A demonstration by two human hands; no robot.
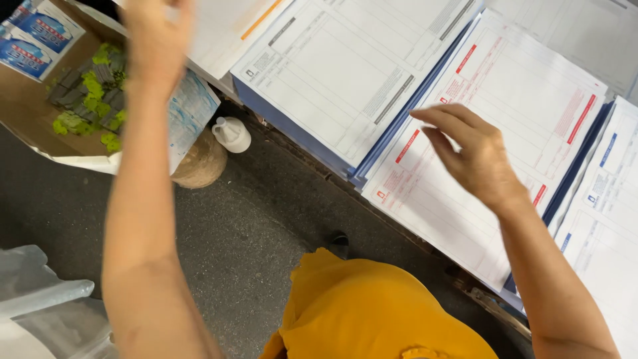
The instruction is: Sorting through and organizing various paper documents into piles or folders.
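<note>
Stacks of printed forms lie side by side on a bench. My right hand [473, 151] hovers with bent fingers just over the stack of red-printed forms [505, 113], holding nothing I can see. My left hand [154, 36] is raised at the upper left, blurred, above a stack with an orange stripe [229, 26]; I cannot tell whether it holds a sheet. Between them lies a stack of grey-printed forms [345, 66] on blue covers. More forms with blue print [601, 219] lie at the right.
A cardboard box [26, 100] at the left holds green and grey bits and blue printed packets. A white plastic bottle [231, 133] and a roll of twine [199, 163] stand on the dark floor. Clear plastic [40, 299] lies lower left. My yellow clothing [372, 312] shows below.
</note>
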